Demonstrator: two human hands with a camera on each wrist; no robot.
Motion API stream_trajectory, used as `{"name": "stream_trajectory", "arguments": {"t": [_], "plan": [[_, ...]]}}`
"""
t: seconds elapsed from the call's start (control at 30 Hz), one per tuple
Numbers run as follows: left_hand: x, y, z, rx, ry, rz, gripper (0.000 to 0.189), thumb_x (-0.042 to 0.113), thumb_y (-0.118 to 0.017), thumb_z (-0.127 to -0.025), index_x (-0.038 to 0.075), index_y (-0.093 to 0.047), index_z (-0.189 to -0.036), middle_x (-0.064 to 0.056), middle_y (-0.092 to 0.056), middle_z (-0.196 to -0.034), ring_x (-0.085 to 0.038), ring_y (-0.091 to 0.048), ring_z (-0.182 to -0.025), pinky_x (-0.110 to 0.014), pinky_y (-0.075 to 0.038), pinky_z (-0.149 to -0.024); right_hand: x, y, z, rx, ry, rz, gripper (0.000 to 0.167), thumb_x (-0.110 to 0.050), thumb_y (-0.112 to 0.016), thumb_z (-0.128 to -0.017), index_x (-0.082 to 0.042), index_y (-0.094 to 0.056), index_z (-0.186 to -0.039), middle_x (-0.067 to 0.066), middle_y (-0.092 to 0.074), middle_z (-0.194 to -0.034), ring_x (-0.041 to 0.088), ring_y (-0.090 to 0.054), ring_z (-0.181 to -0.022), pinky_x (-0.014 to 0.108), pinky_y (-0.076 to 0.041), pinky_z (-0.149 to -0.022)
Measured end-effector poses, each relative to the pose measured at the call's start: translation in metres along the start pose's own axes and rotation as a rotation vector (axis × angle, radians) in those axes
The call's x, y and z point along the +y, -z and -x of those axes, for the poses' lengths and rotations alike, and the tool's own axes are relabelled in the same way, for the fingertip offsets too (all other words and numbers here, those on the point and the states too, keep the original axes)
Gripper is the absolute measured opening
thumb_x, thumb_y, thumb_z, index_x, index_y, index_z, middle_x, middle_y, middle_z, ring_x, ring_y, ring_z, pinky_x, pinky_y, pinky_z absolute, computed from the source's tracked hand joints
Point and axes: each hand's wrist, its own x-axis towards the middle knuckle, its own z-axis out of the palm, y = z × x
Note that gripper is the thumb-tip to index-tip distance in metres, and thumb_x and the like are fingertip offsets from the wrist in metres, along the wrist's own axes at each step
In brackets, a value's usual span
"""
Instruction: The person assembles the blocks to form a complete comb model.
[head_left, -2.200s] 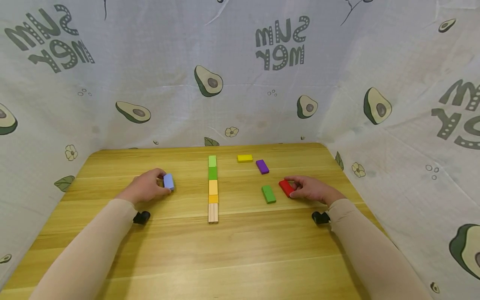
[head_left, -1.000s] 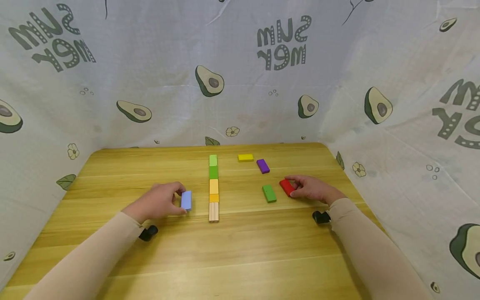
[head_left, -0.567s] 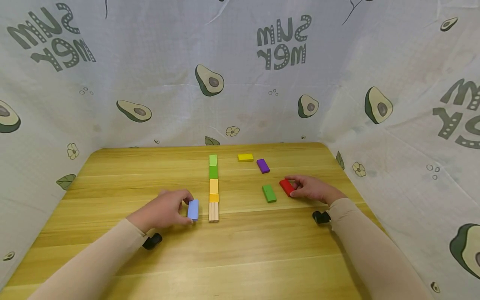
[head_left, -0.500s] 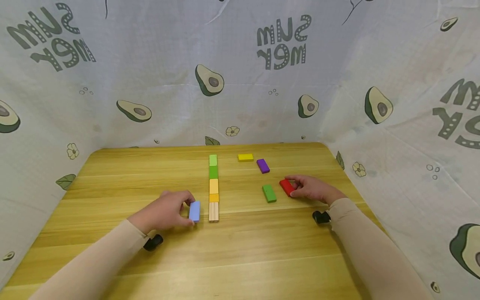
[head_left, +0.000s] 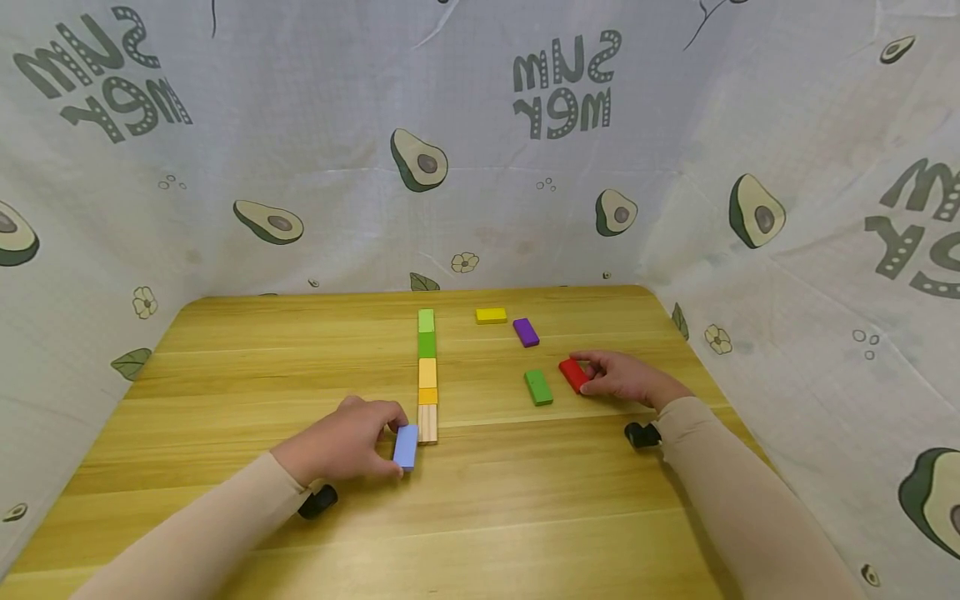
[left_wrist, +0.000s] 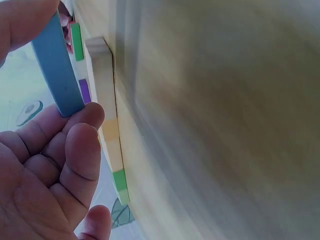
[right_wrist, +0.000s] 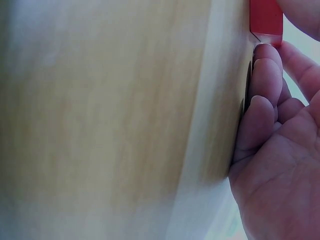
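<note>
Between thumb and fingers, my left hand point(head_left: 348, 442) pinches a light blue block point(head_left: 406, 447) by its two ends. In the left wrist view the blue block point(left_wrist: 57, 65) is raised off the table. It hangs just left of the near end of a straight row of blocks: a plain wood block point(head_left: 427, 423), orange point(head_left: 427, 396), pale yellow point(head_left: 427, 372), green point(head_left: 426, 344) and light green point(head_left: 426, 320). Over on the right, my right hand point(head_left: 626, 379) holds a red block point(head_left: 573, 376) by its ends, low at the table surface.
A loose green block point(head_left: 537, 387) lies left of the red one. Farther back are a purple block point(head_left: 526, 332) and a yellow block point(head_left: 491, 316). The wooden table point(head_left: 480, 525) meets a patterned cloth point(head_left: 495, 208) behind and at the sides.
My left hand has carried the blue block right and toward me, from the left of the table to beside the row's near end. My right hand and the red block have stayed still.
</note>
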Motion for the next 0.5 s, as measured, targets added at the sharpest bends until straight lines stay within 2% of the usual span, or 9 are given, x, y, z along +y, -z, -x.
{"name": "stream_trajectory", "arguments": {"t": [0.2, 0.37, 0.5], "plan": [[0.006, -0.005, 0.0, -0.019, -0.011, 0.006, 0.049, 0.038, -0.093, -0.078, 0.018, -0.07, -0.116, 0.015, -0.07, -0.103, -0.008, -0.06, -0.09, -0.043, -0.038, -0.1, 0.0, -0.001, 0.0, 0.001, 0.006, 0.007, 0.072, -0.019, -0.078, -0.096, 0.0, -0.045, -0.156, 0.015, -0.061, -0.114, 0.023, -0.053, -0.098, 0.031, -0.047, -0.087], [0.011, -0.008, 0.0, -0.036, -0.016, 0.011, 0.048, 0.038, -0.094, -0.076, 0.019, -0.07, -0.113, 0.019, -0.067, -0.097, -0.006, -0.055, -0.083, -0.038, -0.036, -0.093, 0.0, -0.001, -0.002, 0.0, -0.005, -0.005, 0.073, -0.019, -0.078, -0.095, 0.0, -0.045, -0.157, 0.014, -0.061, -0.114, 0.023, -0.054, -0.1, 0.034, -0.047, -0.089], [0.013, -0.011, 0.001, -0.046, -0.027, 0.008, 0.046, 0.038, -0.094, -0.075, 0.02, -0.07, -0.11, 0.018, -0.065, -0.092, -0.005, -0.052, -0.077, -0.038, -0.035, -0.094, 0.0, -0.001, -0.002, 0.002, -0.007, -0.009, 0.074, -0.019, -0.079, -0.094, 0.001, -0.044, -0.157, 0.014, -0.061, -0.113, 0.023, -0.054, -0.099, 0.034, -0.047, -0.087]]}}
